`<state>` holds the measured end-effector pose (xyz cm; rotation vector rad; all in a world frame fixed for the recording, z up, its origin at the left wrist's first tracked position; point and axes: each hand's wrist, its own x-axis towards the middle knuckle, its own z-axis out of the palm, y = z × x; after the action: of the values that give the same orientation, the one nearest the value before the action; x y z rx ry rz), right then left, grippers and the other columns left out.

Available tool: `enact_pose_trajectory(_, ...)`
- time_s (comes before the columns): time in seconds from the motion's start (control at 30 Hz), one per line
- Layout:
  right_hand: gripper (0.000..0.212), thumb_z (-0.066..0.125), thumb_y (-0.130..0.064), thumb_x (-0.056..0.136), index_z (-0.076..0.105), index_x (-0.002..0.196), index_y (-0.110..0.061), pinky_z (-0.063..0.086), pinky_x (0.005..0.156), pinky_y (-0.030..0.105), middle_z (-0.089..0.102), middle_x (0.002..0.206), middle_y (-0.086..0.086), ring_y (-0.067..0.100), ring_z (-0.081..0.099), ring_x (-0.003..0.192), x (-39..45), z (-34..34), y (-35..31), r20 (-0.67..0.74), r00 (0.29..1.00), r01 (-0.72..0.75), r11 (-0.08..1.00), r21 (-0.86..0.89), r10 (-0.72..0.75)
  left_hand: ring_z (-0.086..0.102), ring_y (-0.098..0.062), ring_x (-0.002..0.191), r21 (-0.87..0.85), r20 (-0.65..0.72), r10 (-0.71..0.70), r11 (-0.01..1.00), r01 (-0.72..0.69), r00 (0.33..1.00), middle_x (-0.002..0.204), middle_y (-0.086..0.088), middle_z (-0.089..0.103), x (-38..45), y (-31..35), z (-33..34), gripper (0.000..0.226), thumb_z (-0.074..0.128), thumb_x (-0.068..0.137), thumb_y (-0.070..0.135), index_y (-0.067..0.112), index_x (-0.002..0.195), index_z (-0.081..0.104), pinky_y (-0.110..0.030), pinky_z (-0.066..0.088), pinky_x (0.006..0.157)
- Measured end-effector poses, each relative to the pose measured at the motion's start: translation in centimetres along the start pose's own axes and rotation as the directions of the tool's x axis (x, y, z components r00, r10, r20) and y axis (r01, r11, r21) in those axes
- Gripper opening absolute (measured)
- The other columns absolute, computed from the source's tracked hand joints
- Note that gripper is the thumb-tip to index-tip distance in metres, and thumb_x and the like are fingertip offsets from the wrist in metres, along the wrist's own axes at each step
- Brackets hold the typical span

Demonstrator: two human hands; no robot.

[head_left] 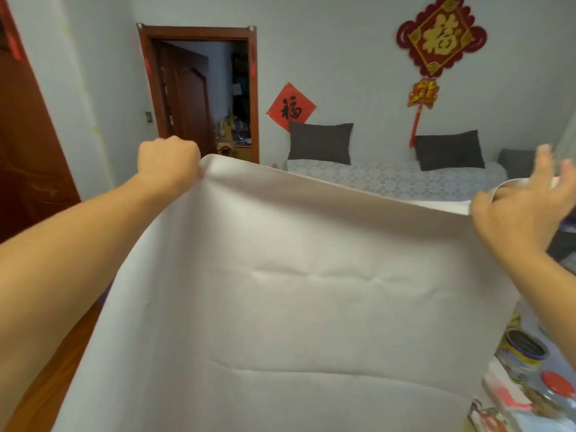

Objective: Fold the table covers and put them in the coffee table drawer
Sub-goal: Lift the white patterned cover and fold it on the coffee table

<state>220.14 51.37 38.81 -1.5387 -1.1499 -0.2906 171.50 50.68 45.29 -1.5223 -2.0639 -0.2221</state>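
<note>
A white table cover (280,291) hangs spread across the centre and lower part of the frame, held up by its top edge, which runs from upper left down toward the right. The left hand (168,163), left of centre, is a closed fist gripping the left top corner. The right hand (526,210), at the right edge, pinches the other top corner, where the edge curls over, between thumb and lower fingers, while its upper fingers (544,163) stand straight and spread.

Old crease lines cross the sheet, but it is open to full width, so folding looks to be at its start: the cover is being held out square. The next move likely calls for bringing the two held corners together so the sheet halves evenly.

Behind it stand a bed (389,179) with dark pillows (321,141); tins and jars (526,357) sit on the bench at lower right. No coffee table drawer shows.
</note>
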Motion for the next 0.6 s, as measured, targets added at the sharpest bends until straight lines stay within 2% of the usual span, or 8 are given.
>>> enact_pose_trajectory(0.1, 0.040, 0.049, -0.025, 0.079, 0.070, 0.083, 0.008, 0.048, 0.083, 0.047, 0.063, 0.099, 0.027, 0.041, 0.052, 0.086, 3.1, 2.5, 1.9, 0.103, 0.974, 0.220, 0.938, -0.269, -0.200, 0.063, -0.038, 0.079, -0.018, -0.062, 0.046, 0.999, -0.047, 0.997, 0.076, -0.011, 0.059, 7.8, 3.9, 1.7, 0.011, 0.068, 0.092, 0.023, 0.014, 0.087, 0.072, -0.038, 0.044, 0.072)
enact_pose_trajectory(0.17, 0.032, 0.053, -0.022, 0.079, 0.063, 0.067, 0.006, 0.043, 0.066, 0.039, 0.058, 0.081, 0.025, 0.031, 0.040, 0.062, 5.3, 3.0, 1.6, 0.219, 0.976, 0.076, 0.941, -0.330, -0.002, 0.067, -0.045, 0.093, -0.093, -0.162, 0.050, 0.994, -0.065, 0.986, 0.095, -0.021, 0.068, 13.7, 7.7, 2.7, 0.014, 0.064, 0.091, 0.014, 0.007, 0.097, 0.074, -0.041, 0.046, 0.077)
enact_pose_trajectory(0.27, 0.018, 0.066, -0.019, 0.078, 0.070, 0.072, -0.003, 0.040, 0.059, 0.032, 0.058, 0.075, 0.014, 0.030, 0.046, 0.064, 7.6, 4.0, 3.7, 0.302, 0.869, -0.244, 0.871, -0.425, 0.391, 0.061, -0.051, 0.106, -0.394, -0.287, 0.031, 0.907, -0.148, 0.957, 0.122, -0.030, 0.060, 20.1, 15.7, 3.3, 0.028, 0.056, 0.093, 0.006, -0.001, 0.120, 0.063, -0.050, 0.051, 0.090)
enact_pose_trajectory(0.33, 0.029, 0.060, -0.023, 0.083, 0.077, 0.067, -0.008, 0.053, 0.067, 0.036, 0.070, 0.075, 0.009, 0.032, 0.060, 0.078, 7.5, 5.3, 6.6, 0.355, 0.740, -0.416, 0.804, -0.424, 0.571, 0.052, -0.036, 0.126, -0.688, -0.304, -0.001, 0.692, -0.219, 0.953, 0.145, -0.018, 0.046, 20.6, 22.6, 5.6, 0.047, 0.058, 0.093, 0.014, 0.016, 0.139, 0.047, -0.040, 0.044, 0.099)
enact_pose_trajectory(0.4, 0.037, 0.056, -0.027, 0.088, 0.078, 0.068, -0.006, 0.059, 0.076, 0.040, 0.075, 0.074, 0.011, 0.035, 0.065, 0.087, 5.5, 6.9, 10.5, 0.357, 0.629, -0.551, 0.720, -0.422, 0.691, 0.034, -0.029, 0.144, -0.762, -0.232, 0.236, 0.559, -0.327, 0.944, 0.159, -0.014, 0.030, 16.6, 30.2, 11.3, 0.065, 0.058, 0.091, 0.027, 0.026, 0.152, 0.032, -0.041, 0.034, 0.115)
enact_pose_trajectory(0.43, 0.034, 0.059, -0.028, 0.088, 0.077, 0.072, -0.004, 0.057, 0.073, 0.038, 0.075, 0.076, 0.014, 0.035, 0.065, 0.085, 3.4, 7.7, 12.2, 0.374, 0.576, -0.580, 0.685, -0.440, 0.727, 0.023, -0.032, 0.150, -0.714, -0.127, 0.427, 0.587, -0.381, 0.896, 0.164, -0.013, 0.024, 12.4, 33.8, 15.4, 0.066, 0.049, 0.094, 0.037, 0.027, 0.155, 0.029, -0.043, 0.026, 0.121)
enact_pose_trajectory(0.5, 0.029, 0.070, -0.030, 0.078, 0.074, 0.084, -0.002, 0.051, 0.068, 0.035, 0.073, 0.086, 0.017, 0.034, 0.063, 0.083, -1.7, 9.5, 15.4, 0.409, 0.484, -0.617, 0.634, -0.467, 0.773, 0.008, -0.036, 0.155, -0.598, 0.178, 0.740, 0.605, -0.526, 0.649, 0.168, -0.014, 0.014, 1.2, 37.6, 23.8, 0.067, 0.038, 0.095, 0.052, 0.030, 0.157, 0.028, -0.043, 0.012, 0.125)
enact_pose_trajectory(0.6, 0.034, 0.068, -0.032, 0.084, 0.071, 0.094, 0.000, 0.058, 0.076, 0.043, 0.074, 0.080, 0.015, 0.034, 0.069, 0.084, -10.2, 12.1, 19.1, 0.446, 0.302, -0.771, 0.491, -0.405, 0.843, 0.010, -0.030, 0.156, -0.685, 0.590, 0.723, 0.684, -0.252, 0.359, 0.168, -0.015, 0.009, -16.5, 35.0, 31.9, 0.074, 0.051, 0.101, 0.046, 0.021, 0.161, 0.017, -0.035, 0.014, 0.125)
